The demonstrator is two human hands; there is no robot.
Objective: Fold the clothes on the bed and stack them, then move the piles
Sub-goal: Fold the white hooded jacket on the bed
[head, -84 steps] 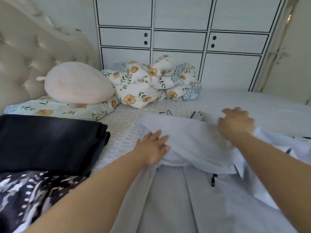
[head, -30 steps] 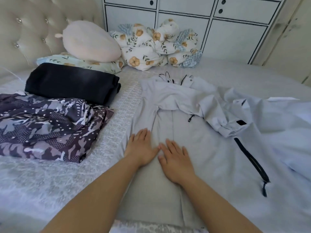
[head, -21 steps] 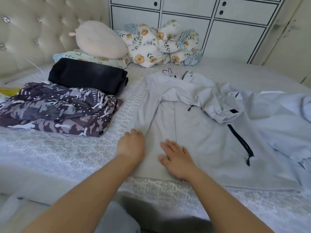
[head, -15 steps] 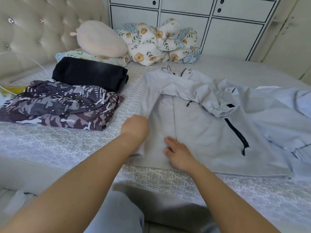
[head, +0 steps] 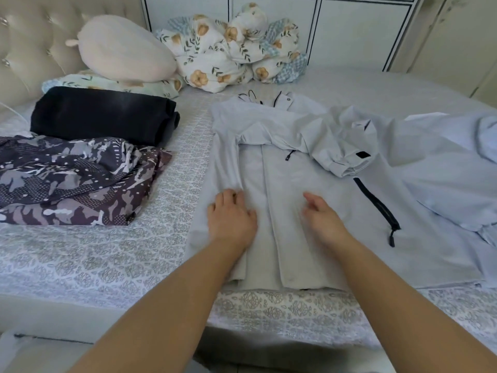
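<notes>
A light grey zip jacket (head: 309, 200) lies spread on the bed, its left side folded inward and one sleeve laid across the chest. My left hand (head: 231, 219) rests on the folded left edge near the hem, its fingertips curled into a crease of the cloth. My right hand (head: 321, 216) hovers or lightly touches the jacket's front panel, fingers relaxed and slightly blurred. To the left sit a folded black garment (head: 102, 114) and a folded purple camouflage-print garment (head: 72, 181).
A cream plush pillow (head: 121, 48) and a bundled floral blanket (head: 231, 49) lie at the headboard end. Another pale blue garment (head: 462, 168) lies at the right. White cabinet doors (head: 349, 30) stand behind the patterned bedspread (head: 107, 251).
My left hand went from a fist at the jacket's edge to lying on the fold. My right hand slid rightward across the front panel. The view has tilted slightly.
</notes>
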